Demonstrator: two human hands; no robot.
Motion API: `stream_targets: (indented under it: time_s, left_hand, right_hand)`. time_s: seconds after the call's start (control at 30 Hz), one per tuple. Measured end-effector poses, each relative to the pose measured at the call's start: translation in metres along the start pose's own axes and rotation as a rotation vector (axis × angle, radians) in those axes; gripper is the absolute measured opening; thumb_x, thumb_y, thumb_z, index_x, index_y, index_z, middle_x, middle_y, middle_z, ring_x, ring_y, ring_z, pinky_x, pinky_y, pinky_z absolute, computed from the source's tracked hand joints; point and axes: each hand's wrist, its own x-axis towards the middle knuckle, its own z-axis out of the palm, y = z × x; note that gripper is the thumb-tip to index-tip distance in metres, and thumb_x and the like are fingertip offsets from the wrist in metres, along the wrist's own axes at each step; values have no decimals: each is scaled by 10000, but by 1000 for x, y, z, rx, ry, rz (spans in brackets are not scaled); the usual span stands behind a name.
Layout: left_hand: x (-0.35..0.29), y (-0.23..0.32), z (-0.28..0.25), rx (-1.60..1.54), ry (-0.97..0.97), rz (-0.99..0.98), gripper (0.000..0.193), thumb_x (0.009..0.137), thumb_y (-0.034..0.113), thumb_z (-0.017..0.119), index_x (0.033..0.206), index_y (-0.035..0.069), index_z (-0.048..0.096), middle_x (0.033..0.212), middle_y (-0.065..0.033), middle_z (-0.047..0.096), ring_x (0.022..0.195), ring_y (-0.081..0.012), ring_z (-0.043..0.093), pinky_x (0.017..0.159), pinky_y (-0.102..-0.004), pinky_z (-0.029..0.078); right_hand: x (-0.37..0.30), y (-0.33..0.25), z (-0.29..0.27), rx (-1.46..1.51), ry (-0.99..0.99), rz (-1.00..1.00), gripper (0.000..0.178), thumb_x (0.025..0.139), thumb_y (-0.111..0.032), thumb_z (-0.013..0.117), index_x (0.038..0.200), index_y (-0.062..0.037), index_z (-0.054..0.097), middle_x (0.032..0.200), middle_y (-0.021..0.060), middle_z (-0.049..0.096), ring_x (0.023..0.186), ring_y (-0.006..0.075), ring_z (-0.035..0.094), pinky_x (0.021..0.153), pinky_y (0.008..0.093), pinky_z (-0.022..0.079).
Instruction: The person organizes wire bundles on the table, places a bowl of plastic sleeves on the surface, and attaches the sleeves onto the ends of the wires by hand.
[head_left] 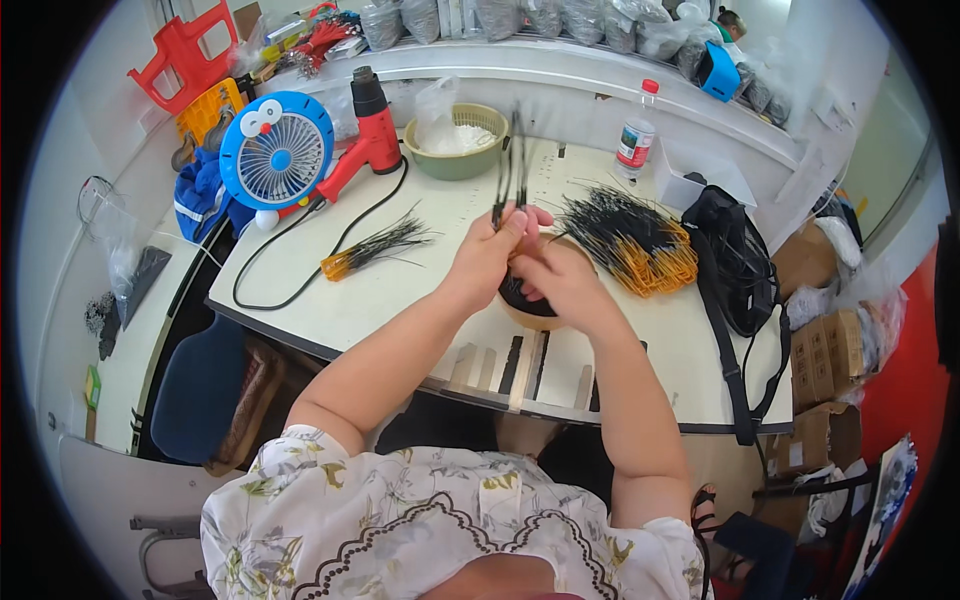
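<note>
My left hand (487, 252) is closed around a few thin black wires (512, 165), which stick up past its fingers and look blurred at the top. Close against it, my right hand (562, 283) has its fingers curled over a round tan bowl (532, 321). Small dark pieces, too fine to make out, lie in that bowl. Whatever the right fingertips pinch is hidden. To the right lies a large heap of black wires with orange looped ends (640, 245). A smaller bundle of the same wires (372, 250) rests on the left of the table.
A red heat gun (372, 140) with a black cord stands beside a blue fan (278, 152). Behind my hands is a green basin (456, 160) with white contents. A bottle (636, 135), a white box (705, 175) and a black bag (735, 260) occupy the right side.
</note>
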Motion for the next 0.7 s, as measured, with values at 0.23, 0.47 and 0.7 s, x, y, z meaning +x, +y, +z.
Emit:
stream_targets:
  time_s: [0.23, 0.47, 0.7]
  left_hand:
    - [3, 13, 15, -57, 228, -196, 199, 978, 213, 456, 910, 49, 547, 834, -35, 573, 689, -108, 554, 534, -220, 451]
    - [2, 5, -3, 134, -161, -427, 207, 941, 202, 522, 914, 26, 626, 762, -4, 539, 574, -63, 446, 468, -200, 321]
    - [7, 13, -6, 150, -277, -557, 223, 957, 216, 493, 893, 38, 611, 696, 31, 500, 541, -39, 391, 452, -185, 281]
  right_hand:
    - [9, 17, -17, -9, 261, -174, 161, 861, -128, 622, 964, -6, 606, 734, -11, 569, 619, 39, 474, 539, 190, 376]
    - [16, 20, -24, 336, 233, -111, 157, 831, -73, 648, 964, 9, 660, 671, 6, 587, 547, 42, 453, 507, 176, 348]
    - [15, 23, -31, 470, 314, -175, 122, 840, -85, 651, 936, -8, 651, 728, 20, 605, 573, 43, 483, 497, 183, 357]
